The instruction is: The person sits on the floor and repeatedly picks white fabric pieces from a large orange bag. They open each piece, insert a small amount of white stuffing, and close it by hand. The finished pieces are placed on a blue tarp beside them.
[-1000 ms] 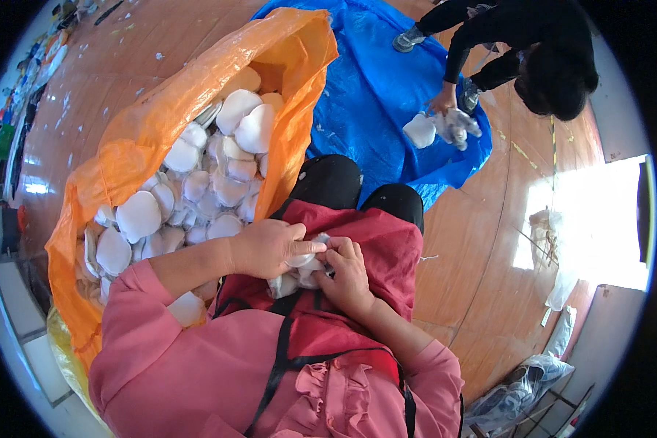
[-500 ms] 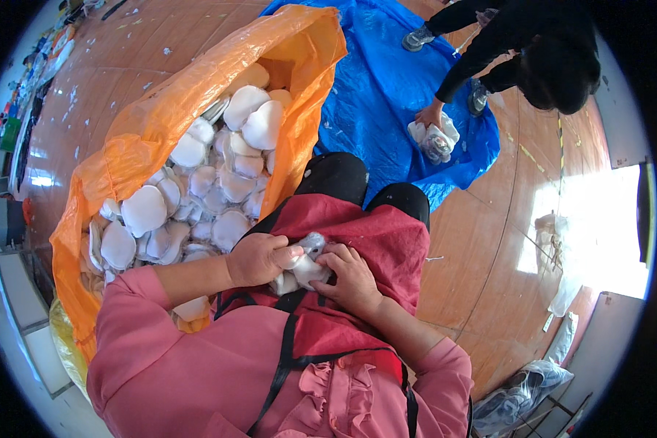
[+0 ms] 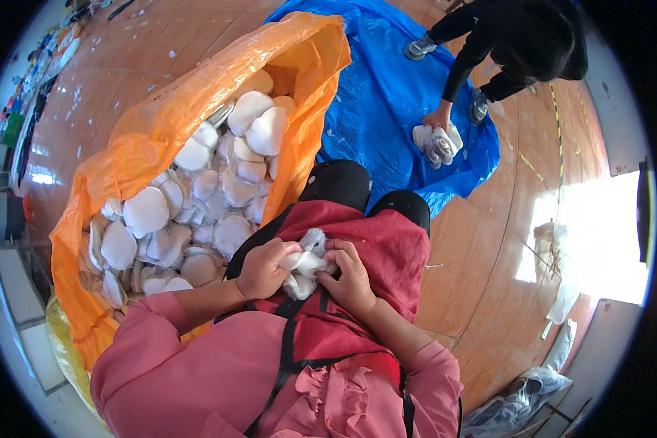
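Observation:
Over the red apron (image 3: 387, 248) on my lap, a small white and grey plush piece (image 3: 312, 243) is held between both hands. My left hand (image 3: 261, 271) pinches a white fabric part on its left side. My right hand (image 3: 350, 281) grips the other side, with thumb and fingers closed on it. A loose white part hangs below, between the hands. Left of my knees, an orange woven sack (image 3: 135, 135) stands wide open, filled with many flat, rounded white plush pieces (image 3: 144, 212).
Ahead lies a blue sheet (image 3: 376, 109). On it another person's hand (image 3: 439, 117) touches a white and grey bundle (image 3: 438, 146). That person, in dark clothes, bends over at the far right. A clear plastic bag (image 3: 518, 398) lies at the right wall; a yellow bag (image 3: 66, 350) is at the left.
My left fingers have shifted, and a white fabric part now shows stretched between my hands. The other person has bent lower over the bundle, which looks turned.

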The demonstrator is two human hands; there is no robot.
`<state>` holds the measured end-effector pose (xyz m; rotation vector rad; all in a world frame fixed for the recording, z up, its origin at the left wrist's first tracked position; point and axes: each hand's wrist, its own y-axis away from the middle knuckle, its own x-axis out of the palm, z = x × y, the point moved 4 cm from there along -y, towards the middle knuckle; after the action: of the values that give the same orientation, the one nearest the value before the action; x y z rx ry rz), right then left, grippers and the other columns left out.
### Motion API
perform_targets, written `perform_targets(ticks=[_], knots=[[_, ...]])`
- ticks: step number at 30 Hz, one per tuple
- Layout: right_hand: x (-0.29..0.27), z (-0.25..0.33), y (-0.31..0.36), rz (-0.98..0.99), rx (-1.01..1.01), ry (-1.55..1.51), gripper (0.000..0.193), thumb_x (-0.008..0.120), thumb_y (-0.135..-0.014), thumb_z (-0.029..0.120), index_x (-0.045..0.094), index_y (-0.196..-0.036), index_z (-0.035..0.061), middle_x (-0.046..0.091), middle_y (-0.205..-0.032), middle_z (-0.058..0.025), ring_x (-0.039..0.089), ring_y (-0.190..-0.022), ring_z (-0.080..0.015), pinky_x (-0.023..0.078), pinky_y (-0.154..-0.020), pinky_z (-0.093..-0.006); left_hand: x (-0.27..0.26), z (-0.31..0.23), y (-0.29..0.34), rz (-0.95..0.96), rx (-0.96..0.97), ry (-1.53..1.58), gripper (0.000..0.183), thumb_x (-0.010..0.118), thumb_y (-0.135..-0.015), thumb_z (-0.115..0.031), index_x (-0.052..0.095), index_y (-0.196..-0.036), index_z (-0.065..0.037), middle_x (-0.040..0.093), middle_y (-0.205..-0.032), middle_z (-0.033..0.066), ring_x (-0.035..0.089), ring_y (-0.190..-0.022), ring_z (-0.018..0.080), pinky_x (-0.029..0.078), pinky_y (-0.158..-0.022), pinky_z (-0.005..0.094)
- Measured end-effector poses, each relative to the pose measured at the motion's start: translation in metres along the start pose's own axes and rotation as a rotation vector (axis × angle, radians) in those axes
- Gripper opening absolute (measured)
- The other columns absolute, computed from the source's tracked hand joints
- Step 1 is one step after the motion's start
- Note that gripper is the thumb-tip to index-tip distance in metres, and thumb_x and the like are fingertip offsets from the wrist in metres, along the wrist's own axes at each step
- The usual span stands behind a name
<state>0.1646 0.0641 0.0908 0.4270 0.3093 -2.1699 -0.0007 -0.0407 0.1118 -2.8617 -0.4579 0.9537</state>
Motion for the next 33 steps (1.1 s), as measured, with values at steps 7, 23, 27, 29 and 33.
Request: perform_targets(ticks=[7,23,27,29,33], knots=[[-0.006,0.007,-0.017,0.101,-0.114,0.024,0.034,0.075,-0.071,-0.003,0.06,-0.101,0.0029,0.053,-0.12,-0.018,0.056,-0.109,-0.0371,0.051,-0.087,-0.04,-0.025,-0.023,-0.022,0.033,0.527,-0.327,0.044,0.065,-0.083,-0.013,0.06,-0.126,-0.018,0.053,-0.108,0.0099,0.057,-0.1,0.0279,0.047,-0.089,0.0401],[0.001,0.01,-0.017,0.152,-0.049,-0.077,0.025,0.075,-0.074,-0.004,0.069,-0.097,0.0047,0.055,-0.119,-0.0118,0.056,-0.111,-0.027,0.049,-0.09,-0.0339,-0.011,-0.014,-0.038,0.339,0.736,-0.341,0.01,0.059,-0.08,-0.023,0.06,-0.084,-0.014,0.053,-0.087,0.0003,0.054,-0.094,0.0203,0.045,-0.078,0.0339],[0.002,0.008,-0.007,0.178,-0.135,-0.05,0.03,0.075,-0.077,-0.003,0.071,-0.104,0.0073,0.053,-0.122,-0.0128,0.055,-0.113,-0.0279,0.048,-0.092,-0.0345,-0.011,0.002,-0.022,0.197,0.777,-0.254,0.011,0.061,-0.078,-0.023,0.06,-0.085,-0.014,0.053,-0.087,0.0003,0.053,-0.097,0.0216,0.047,-0.081,0.0378],[-0.002,0.012,-0.006,0.204,-0.154,-0.006,0.032,0.074,-0.078,-0.002,0.072,-0.108,0.0088,0.053,-0.123,-0.0133,0.055,-0.114,-0.0282,0.048,-0.093,-0.0348,-0.012,0.006,-0.017,0.181,0.786,-0.229,0.014,0.062,-0.077,-0.023,0.061,-0.087,-0.013,0.053,-0.087,-0.0001,0.053,-0.098,0.0232,0.047,-0.084,0.0397],[-0.006,0.011,-0.002,0.236,-0.137,-0.018,0.03,0.072,-0.083,0.003,0.071,-0.112,0.0091,0.053,-0.125,-0.0143,0.055,-0.115,-0.0303,0.048,-0.094,-0.0366,-0.013,0.008,-0.011,0.168,0.87,-0.283,0.016,0.063,-0.076,-0.024,0.062,-0.087,-0.013,0.053,-0.089,0.0,0.053,-0.098,0.023,0.047,-0.085,0.04]])
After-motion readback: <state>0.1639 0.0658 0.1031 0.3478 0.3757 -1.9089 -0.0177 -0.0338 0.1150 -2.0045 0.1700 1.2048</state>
